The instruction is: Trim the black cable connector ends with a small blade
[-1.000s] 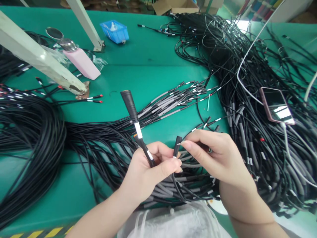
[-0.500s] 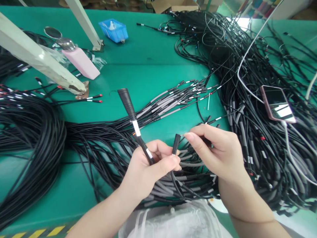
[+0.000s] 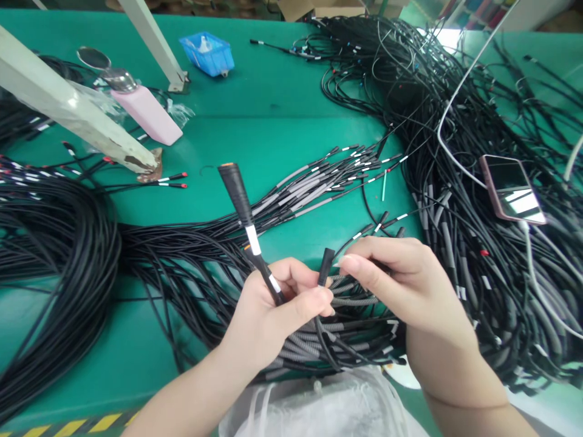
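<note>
My left hand [image 3: 289, 300] is closed round a black cable [image 3: 265, 273] with white label bands. A long ribbed black connector [image 3: 235, 191] with an orange inner edge tops this cable, pointing up and left. Between the same hand's thumb and fingertips stands a smaller black connector [image 3: 327, 266], its free end up. Just right of it, my right hand [image 3: 396, 279] is closed in a pinch, thumb against forefinger. Whatever those fingers hold, if anything, is too small to make out. Grey corrugated cable sleeves [image 3: 314, 346] lie beneath both hands.
Coiled black cables [image 3: 59, 255] lie left, with grey-sleeved ends [image 3: 310, 182] ahead. A large cable heap [image 3: 437, 152] fills the right side, carrying a phone [image 3: 512, 189] with white cords. Metal posts [image 3: 77, 103], a pink bottle [image 3: 148, 112] and a blue bin [image 3: 207, 54] stand farther back.
My right hand has shifted slightly down, its fingertips now a bit lower beside the small connector. The small connector leans a little more to the right. My left hand keeps its hold.
</note>
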`<state>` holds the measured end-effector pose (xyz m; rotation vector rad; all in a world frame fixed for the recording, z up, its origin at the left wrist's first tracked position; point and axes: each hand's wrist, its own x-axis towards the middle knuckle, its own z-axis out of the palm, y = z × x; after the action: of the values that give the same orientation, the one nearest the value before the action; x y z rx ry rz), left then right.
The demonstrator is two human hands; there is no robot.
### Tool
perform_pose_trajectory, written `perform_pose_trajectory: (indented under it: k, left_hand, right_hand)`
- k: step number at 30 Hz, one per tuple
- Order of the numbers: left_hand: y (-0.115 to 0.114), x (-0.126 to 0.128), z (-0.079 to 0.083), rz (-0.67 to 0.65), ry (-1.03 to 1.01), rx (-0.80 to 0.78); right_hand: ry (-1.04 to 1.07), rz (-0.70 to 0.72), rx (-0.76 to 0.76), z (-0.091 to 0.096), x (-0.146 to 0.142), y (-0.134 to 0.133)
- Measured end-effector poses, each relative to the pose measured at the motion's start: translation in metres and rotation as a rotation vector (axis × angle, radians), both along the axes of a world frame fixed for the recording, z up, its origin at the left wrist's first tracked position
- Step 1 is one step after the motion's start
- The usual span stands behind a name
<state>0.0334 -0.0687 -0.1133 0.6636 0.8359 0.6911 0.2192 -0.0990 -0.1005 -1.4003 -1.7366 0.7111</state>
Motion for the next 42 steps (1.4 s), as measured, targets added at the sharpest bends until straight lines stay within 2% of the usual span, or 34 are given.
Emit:
perform_pose_trajectory:
  k: [2,6,15,17,21,22,24,27,33,42]
  left_hand:
    - [0.000,0.001,0.001,-0.024,-0.002,0.004]
    - [-0.002,0.004,0.006,0.063,0.053,-0.023]
    - [-0.004,0.005,0.011,0.060,0.108,-0.019]
    - [-0.004,0.005,0.011,0.054,0.103,-0.011]
    - [-0.005,0.006,0.011,0.075,0.102,-0.019]
    - [-0.005,0.006,0.011,0.085,0.100,-0.023]
    - [-0.004,0.006,0.011,0.100,0.099,-0.028]
    - [-0.004,0.006,0.011,0.097,0.107,-0.028]
    - [-0.004,0.004,0.010,0.071,0.091,-0.021]
    - [-0.004,0.005,0.010,0.080,0.096,-0.020]
  right_hand:
    - [-0.006,-0.054,0.070,0.000,-0.001,0.000]
    - [-0.100,-0.158,0.226,-0.002,-0.004,0.001]
    - [-0.241,-0.167,0.260,-0.002,-0.005,0.001]
    - [-0.187,-0.142,0.201,-0.001,-0.004,0.000]
    - [0.079,0.050,-0.031,0.004,-0.002,0.000]
    - [0.121,0.047,-0.044,0.005,-0.003,0.000]
    - [0.132,-0.060,0.001,0.004,-0.003,-0.001]
    - [0.043,-0.221,0.108,0.001,-0.004,-0.001]
    - [-0.136,-0.127,0.209,-0.002,-0.004,0.001]
    - [-0.247,-0.141,0.284,-0.006,-0.005,0.001]
